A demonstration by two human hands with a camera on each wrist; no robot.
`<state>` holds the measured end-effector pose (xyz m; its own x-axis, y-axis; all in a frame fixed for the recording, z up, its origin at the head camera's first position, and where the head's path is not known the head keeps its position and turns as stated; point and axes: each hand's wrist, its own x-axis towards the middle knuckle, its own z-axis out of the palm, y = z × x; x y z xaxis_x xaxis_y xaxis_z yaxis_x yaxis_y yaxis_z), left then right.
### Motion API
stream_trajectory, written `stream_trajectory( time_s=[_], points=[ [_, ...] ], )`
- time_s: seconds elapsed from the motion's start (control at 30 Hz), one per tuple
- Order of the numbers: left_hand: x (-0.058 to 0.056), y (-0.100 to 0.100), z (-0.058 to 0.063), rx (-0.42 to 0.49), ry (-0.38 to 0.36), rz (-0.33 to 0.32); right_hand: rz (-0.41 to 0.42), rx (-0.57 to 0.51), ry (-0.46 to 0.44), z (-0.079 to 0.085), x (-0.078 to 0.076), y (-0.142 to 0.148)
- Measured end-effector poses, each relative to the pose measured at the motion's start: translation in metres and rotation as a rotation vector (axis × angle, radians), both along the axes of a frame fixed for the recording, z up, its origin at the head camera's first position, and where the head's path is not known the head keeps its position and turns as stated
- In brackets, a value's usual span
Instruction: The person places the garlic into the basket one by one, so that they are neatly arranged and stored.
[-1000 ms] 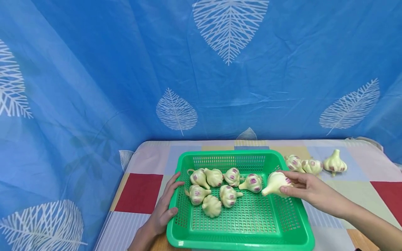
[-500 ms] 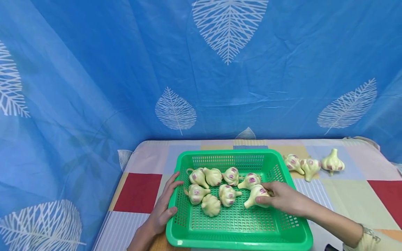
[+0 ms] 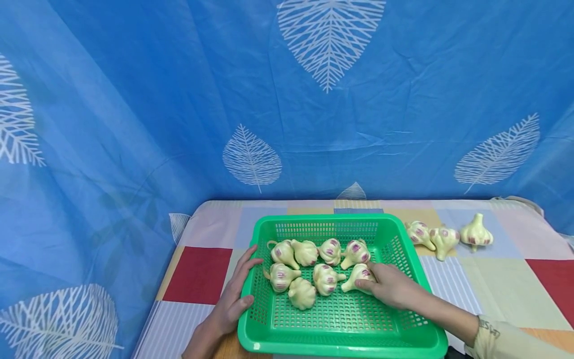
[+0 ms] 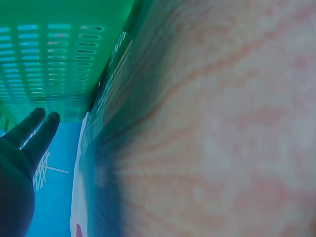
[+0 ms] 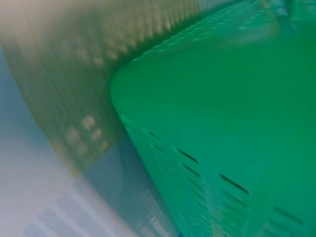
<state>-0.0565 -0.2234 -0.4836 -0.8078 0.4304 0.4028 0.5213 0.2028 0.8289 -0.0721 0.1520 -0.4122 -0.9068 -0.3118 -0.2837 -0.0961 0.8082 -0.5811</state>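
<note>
In the head view my right hand (image 3: pixel 391 285) reaches over the right rim of a green plastic basket (image 3: pixel 341 351) and holds a garlic bulb (image 3: pixel 359 274) low inside it, thumb on the near side. The bulb's stem points left. Several other purple-streaked garlic bulbs lie in the basket, among them one garlic bulb (image 3: pixel 356 253) just behind the held one. My left hand (image 3: pixel 234 296) rests against the basket's left side with its fingers straight. The left wrist view shows two fingers (image 4: pixel 42 140) near the perforated basket wall (image 4: pixel 54 69). The right wrist view shows mostly green basket wall (image 5: pixel 222 123).
To the right of the basket, three garlic bulbs lie on the patchwork tablecloth (image 3: pixel 502 299): a left bulb (image 3: pixel 419 234), a middle bulb (image 3: pixel 445 241) and a right bulb (image 3: pixel 477 231) with its stem up. A blue leaf-patterned curtain (image 3: pixel 403 124) hangs behind the table.
My right hand has carried the garlic bulb leftward and down from the right rim into the basket. The middle bulb outside has turned, its stem now toward me. My left hand has stayed put.
</note>
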Motion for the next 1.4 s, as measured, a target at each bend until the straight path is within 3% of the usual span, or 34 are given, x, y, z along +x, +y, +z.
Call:
stream_trajectory(
  time_s=[0.27,0.37,0.93,1.2,1.4],
  points=[
    [0.0,-0.001,0.001,0.0,0.019,0.0,0.106,0.147,0.281,-0.01,0.011,-0.003],
    [0.0,-0.001,0.001,0.002,0.015,-0.001,0.109,0.166,0.329,-0.011,0.013,-0.003],
    [0.0,0.0,0.001,0.011,0.003,-0.01,0.098,0.107,0.191,0.001,0.006,-0.001],
    [0.0,0.0,0.0,0.013,-0.004,-0.011,0.088,0.158,0.184,0.04,-0.006,0.01],
    [0.0,0.0,0.0,0.007,0.002,-0.009,0.15,0.167,0.287,0.069,-0.008,0.021]
  ],
)
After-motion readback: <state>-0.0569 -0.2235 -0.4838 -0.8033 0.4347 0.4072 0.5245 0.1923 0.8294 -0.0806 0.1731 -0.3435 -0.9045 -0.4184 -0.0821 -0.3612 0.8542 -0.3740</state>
